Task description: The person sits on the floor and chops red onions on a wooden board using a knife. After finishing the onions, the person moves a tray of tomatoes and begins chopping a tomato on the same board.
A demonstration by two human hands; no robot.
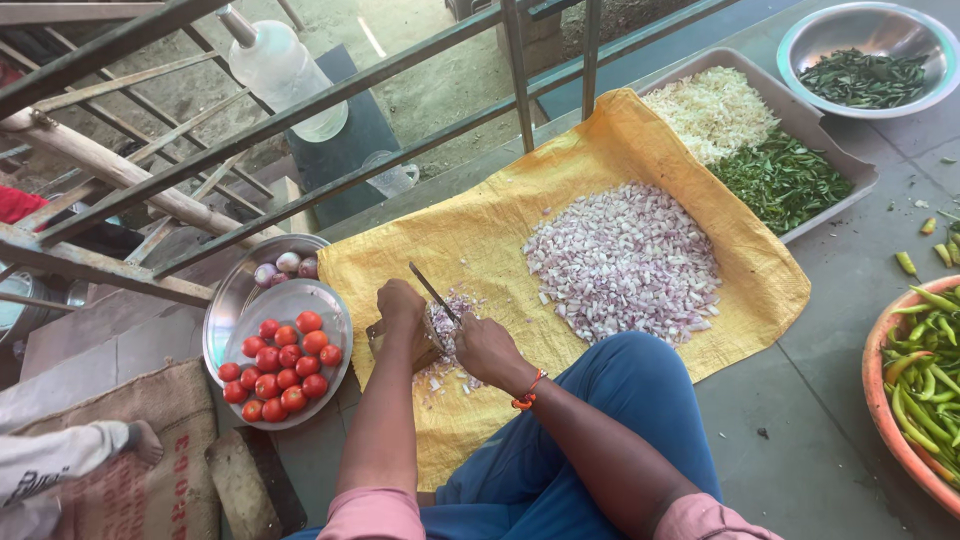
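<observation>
Onion pieces [445,325] sit right between both hands on the yellow cloth [480,240], head view looking straight down. Left hand [402,305] is curled on the wooden board's [378,335] far edge, steadying. Right hand [487,347] is closed, touching the onion; the knife [432,291] slants up and away to the left between them, though which hand grips it is unclear. The big chopped pile [625,262] lies off to the right.
</observation>
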